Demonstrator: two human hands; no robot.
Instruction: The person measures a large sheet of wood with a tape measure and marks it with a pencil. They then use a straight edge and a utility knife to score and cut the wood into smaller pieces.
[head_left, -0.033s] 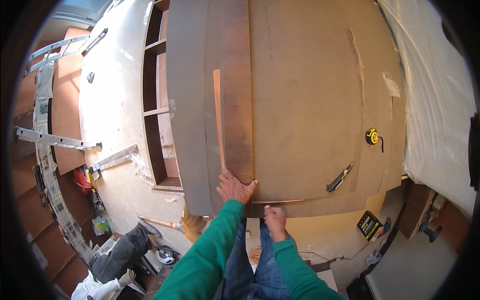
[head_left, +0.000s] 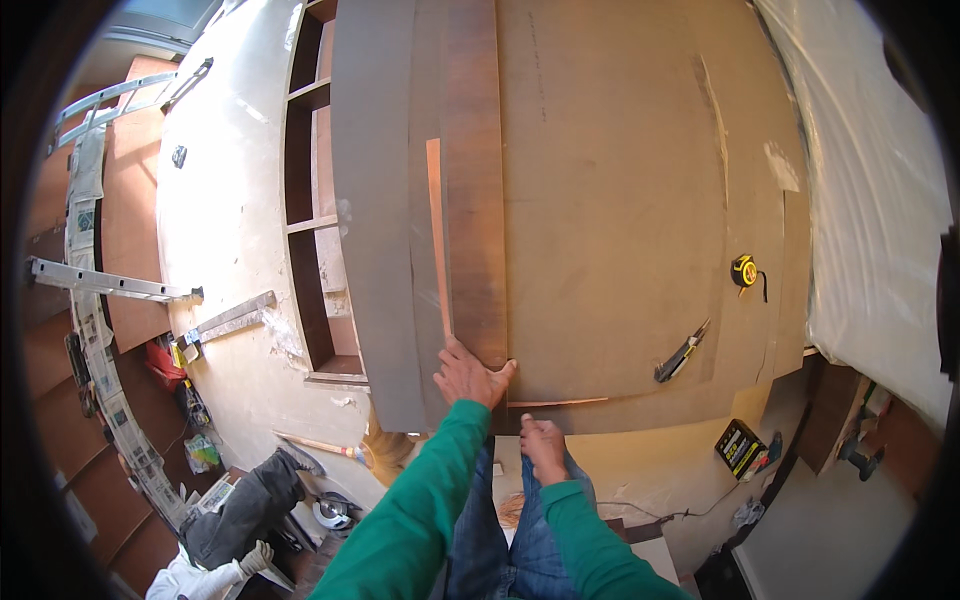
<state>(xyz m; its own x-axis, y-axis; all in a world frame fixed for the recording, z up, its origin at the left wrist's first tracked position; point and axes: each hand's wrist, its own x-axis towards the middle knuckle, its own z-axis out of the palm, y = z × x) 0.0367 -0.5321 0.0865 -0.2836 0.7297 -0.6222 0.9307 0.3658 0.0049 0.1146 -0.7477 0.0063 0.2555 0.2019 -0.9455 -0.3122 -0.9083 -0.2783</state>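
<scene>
My left hand [head_left: 472, 378] presses with spread fingers on the lower end of a dark reddish-brown wooden board [head_left: 472, 200], beside a thin orange veneer strip [head_left: 434, 230]. My right hand [head_left: 542, 445] is curled just below the near edge of the grey-brown sheet [head_left: 610, 220], close to a short thin strip [head_left: 555, 403] lying there; whether it holds anything is hidden. A utility knife [head_left: 680, 355] and a yellow tape measure [head_left: 745, 273] lie on the sheet to the right.
A shelf frame [head_left: 300, 150] stands left of the sheets. Aluminium ladders [head_left: 110, 280] and brown panels [head_left: 135, 200] are farther left. A co-worker [head_left: 240, 520] in dark trousers is low at the lower left. A broom [head_left: 380, 455], black box [head_left: 738, 448] and plastic-covered surface [head_left: 870, 180] surround the work.
My right hand has shifted slightly left and down. My left hand stays in place on the board.
</scene>
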